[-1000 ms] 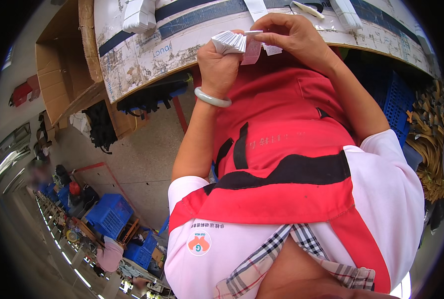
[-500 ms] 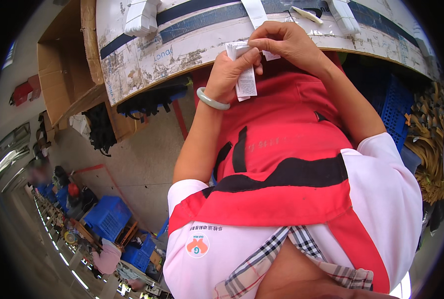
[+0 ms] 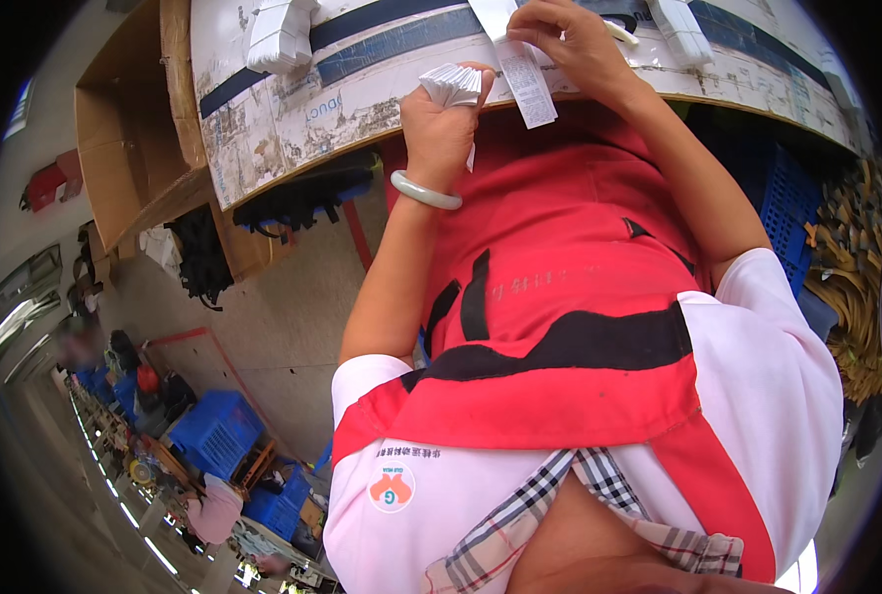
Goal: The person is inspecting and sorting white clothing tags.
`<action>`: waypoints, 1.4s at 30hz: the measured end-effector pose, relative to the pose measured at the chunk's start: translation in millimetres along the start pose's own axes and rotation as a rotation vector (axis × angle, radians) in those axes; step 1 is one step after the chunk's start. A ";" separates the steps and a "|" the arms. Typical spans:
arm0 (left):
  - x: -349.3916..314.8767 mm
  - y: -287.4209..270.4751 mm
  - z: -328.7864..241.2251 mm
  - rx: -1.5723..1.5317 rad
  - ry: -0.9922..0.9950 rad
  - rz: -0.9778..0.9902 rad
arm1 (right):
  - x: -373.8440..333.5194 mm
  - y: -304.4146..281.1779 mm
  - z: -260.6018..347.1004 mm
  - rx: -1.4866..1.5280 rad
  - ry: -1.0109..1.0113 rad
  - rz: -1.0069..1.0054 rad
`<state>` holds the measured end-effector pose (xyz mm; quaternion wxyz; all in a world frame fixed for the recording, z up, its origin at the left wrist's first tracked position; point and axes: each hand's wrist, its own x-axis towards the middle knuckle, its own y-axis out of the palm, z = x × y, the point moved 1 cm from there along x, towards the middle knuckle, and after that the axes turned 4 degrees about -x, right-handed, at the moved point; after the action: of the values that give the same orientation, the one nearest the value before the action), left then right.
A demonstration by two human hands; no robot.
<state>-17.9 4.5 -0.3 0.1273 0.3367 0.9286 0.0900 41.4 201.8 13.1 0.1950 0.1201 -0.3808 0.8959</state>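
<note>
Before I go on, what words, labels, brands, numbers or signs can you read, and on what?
Strip: fine print, too small to read.
Shirt: dark lettering and a round logo, legible in part; not copied.
Apron: faded lettering, too unclear to read.
Table: blue letters, legible in part; not copied.
Stack in the left hand: no print readable.

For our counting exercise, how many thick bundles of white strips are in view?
3: the fanned white bundle in the left hand, the left-side white bundle and the right-side white bundle on the worn, tape-striped white tabletop. More may be hidden.
</note>
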 end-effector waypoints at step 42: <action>-11.8 5.1 -11.3 -0.077 0.081 0.068 | -21.2 -19.5 44.5 0.561 0.242 0.351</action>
<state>-9.4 -0.2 13.8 0.0994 0.3587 0.9169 0.1436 71.9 176.2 48.1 0.0412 -0.0054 -0.1088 0.9932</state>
